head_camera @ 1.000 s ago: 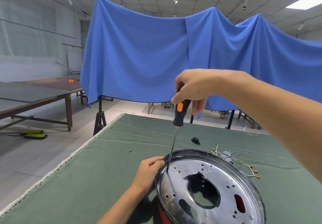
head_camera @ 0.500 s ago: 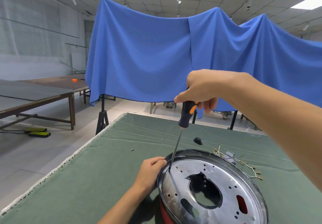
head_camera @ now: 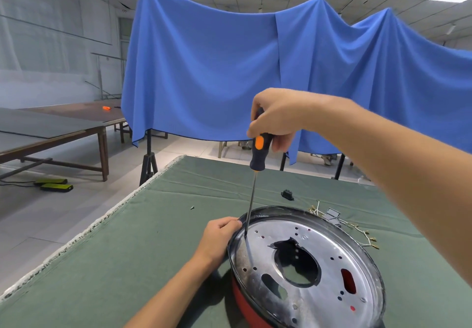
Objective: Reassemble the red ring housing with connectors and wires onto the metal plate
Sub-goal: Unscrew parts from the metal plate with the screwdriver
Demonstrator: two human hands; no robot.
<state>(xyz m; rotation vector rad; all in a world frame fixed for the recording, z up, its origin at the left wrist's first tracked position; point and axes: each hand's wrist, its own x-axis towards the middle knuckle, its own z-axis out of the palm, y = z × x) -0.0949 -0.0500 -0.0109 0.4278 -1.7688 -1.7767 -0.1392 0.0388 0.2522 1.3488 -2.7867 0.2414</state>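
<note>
Right grip (head_camera: 274, 120) clenches the screwdriver (head_camera: 258, 154) handle, tip on the metal plate (head_camera: 306, 258); left grip (head_camera: 219, 238) grasps its rim. Red ring housing (head_camera: 245, 304) sits mostly hidden beneath, cut off at the frame's bottom edge, on the counter (head_camera: 127, 251).

Table's covered in a green cloth (head_camera: 143, 246). On it sits the red ring housing (head_camera: 245, 302) under the metal plate (head_camera: 314, 258). Behind that: wires (head_camera: 357, 228), a little black part (head_camera: 287, 194) and a tiny screw (head_camera: 192, 207).

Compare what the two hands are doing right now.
The right hand is raised and grips the screwdriver by its handle; the left hand sits low, holding the metal plate at its rim. The right holds a tool, the left steadies the work. Both are bare and curled round something.
</note>
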